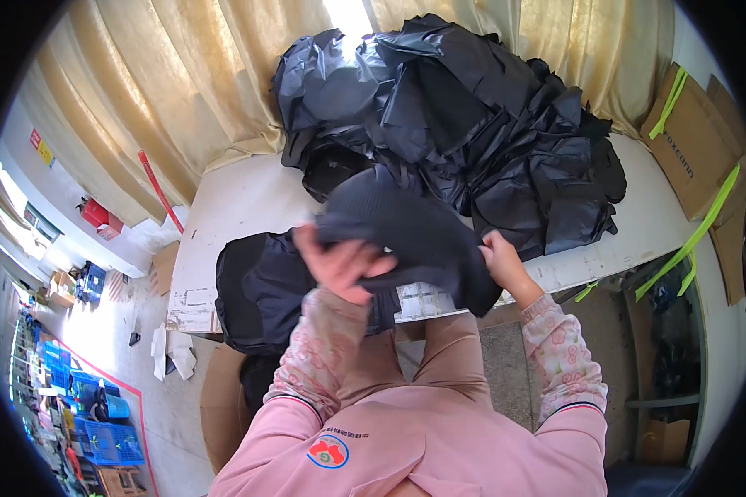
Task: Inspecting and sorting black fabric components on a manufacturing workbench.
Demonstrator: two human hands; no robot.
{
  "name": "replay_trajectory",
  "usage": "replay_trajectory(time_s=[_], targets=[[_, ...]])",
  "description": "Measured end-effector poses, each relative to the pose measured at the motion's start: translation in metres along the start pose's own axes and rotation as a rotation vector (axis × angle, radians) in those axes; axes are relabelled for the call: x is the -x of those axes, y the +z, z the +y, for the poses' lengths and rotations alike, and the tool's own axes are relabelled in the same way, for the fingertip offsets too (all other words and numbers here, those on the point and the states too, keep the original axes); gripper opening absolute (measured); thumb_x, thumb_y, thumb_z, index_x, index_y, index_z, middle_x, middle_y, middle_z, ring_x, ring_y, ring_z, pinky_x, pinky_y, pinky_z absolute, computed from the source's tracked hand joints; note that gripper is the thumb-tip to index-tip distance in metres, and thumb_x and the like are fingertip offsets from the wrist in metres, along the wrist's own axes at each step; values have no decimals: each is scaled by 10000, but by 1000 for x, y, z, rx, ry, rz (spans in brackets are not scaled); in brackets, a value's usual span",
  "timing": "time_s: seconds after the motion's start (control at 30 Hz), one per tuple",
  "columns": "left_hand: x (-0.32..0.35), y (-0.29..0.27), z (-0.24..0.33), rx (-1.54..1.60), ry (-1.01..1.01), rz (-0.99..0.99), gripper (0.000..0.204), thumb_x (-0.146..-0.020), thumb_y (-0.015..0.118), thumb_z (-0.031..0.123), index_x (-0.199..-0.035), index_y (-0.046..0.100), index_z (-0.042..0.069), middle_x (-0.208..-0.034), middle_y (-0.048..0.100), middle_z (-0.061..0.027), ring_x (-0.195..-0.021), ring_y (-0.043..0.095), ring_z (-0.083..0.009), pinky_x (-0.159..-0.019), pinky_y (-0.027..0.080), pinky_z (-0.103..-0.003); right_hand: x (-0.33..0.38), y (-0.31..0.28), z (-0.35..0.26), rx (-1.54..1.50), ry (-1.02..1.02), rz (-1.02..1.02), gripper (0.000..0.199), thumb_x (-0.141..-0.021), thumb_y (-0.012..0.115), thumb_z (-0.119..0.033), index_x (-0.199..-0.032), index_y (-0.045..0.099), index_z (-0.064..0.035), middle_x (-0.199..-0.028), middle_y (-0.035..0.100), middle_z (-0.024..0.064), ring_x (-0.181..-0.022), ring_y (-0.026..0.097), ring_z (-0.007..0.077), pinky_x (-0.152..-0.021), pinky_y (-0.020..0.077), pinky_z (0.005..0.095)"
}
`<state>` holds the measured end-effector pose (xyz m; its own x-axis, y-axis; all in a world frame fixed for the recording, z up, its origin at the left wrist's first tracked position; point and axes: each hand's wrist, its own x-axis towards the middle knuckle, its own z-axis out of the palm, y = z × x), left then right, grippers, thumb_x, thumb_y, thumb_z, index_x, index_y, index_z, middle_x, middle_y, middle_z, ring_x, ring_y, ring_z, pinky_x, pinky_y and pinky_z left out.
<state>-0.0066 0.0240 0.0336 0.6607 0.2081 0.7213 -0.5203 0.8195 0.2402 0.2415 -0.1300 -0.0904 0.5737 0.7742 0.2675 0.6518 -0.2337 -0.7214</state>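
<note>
A dark grey knitted garment (414, 228) is lifted above the front edge of a white table (240, 207). My left hand (340, 265) grips its left side, palm toward me. At its right edge, my right hand (499, 257) pinches the fabric. A big heap of black plastic bags (464, 116) fills the back of the table behind the garment. Another dark garment (261, 290) lies at the table's front left, draping over the edge beside my left hand.
Beige curtains (182, 83) hang behind the table. Flat cardboard boxes with green straps (692, 157) lean at the right. A red stick (159, 190) leans by the table's left. Blue crates (99, 414) stand on the floor far left.
</note>
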Motion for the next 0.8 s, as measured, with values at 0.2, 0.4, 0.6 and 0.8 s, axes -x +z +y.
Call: replay_trajectory(time_s=[0.2, 0.4, 0.6, 0.8], targets=[[28, 3, 83, -937, -131, 915, 400, -974, 535, 355, -1139, 583, -6, -1079, 654, -114, -982, 630, -214, -918, 478, -323, -4, -68, -6, -615, 208, -15, 239, -877, 659, -131, -1085, 599, -29, -856, 656, 33, -769, 620, 129, -694, 500, 283], [55, -6, 97, -393, 108, 633, 605, -1003, 354, 437, -1384, 439, -24, -1362, 520, -164, -1229, 529, -273, -1070, 394, -366, -11, -104, -3, -782, 248, -190, 296, -886, 671, -126, -1156, 601, -26, -978, 657, 6, -852, 616, 77, -754, 503, 225], [87, -73, 122, -488, -114, 885, 394, -995, 485, 324, -1188, 596, -1, -1162, 652, -124, -1050, 629, -233, -950, 482, -357, -34, -179, -79, -777, 131, 27, 437, -889, 679, -174, -1268, 560, 6, -1100, 646, 31, -981, 612, 106, -887, 475, 250], [100, -115, 80, -509, -202, 923, 211, -977, 542, 197, -1149, 589, 83, -1056, 669, -10, -979, 622, -131, -879, 476, -294, -31, -179, -296, -981, -174, -191, 470, -872, 666, -238, -1255, 561, 14, -1051, 646, 54, -965, 613, 103, -813, 478, 220]])
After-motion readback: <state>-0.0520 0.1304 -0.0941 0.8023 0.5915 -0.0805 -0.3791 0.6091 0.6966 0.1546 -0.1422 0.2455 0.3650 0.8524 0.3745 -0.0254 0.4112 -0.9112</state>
